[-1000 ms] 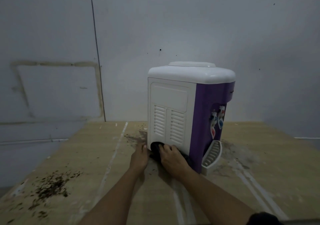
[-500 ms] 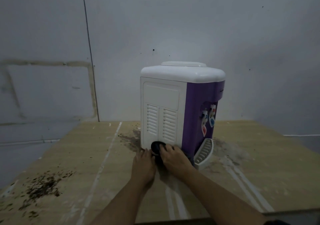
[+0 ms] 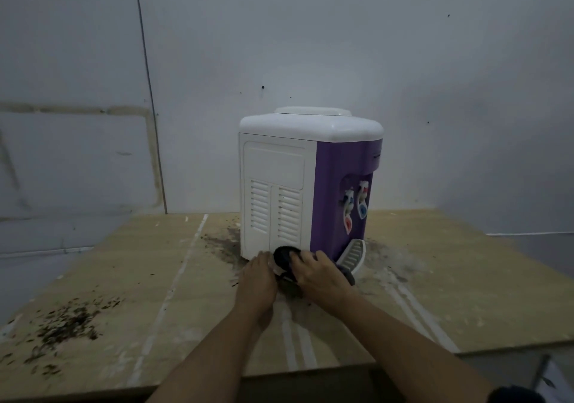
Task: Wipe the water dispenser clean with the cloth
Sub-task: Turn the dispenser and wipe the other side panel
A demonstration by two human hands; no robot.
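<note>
Water dispenser [image 3: 307, 185], white with purple front, stands upright on the wooden bench [image 3: 155, 278] near the grey wall [image 3: 310, 30], its vented side panel facing the camera. Right hand [image 3: 320, 275] grips a dark cloth [image 3: 284, 258] against the bottom edge of that panel, fingers curled over it. Left hand [image 3: 256, 281] lies just beside it on the bench, fingers straight, tips touching the dispenser's base. Dark debris [image 3: 66, 325] is scattered at the bench's left.

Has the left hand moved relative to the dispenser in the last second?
Barely: the left hand stays at the water dispenser's bottom left corner, beside the cloth.
</note>
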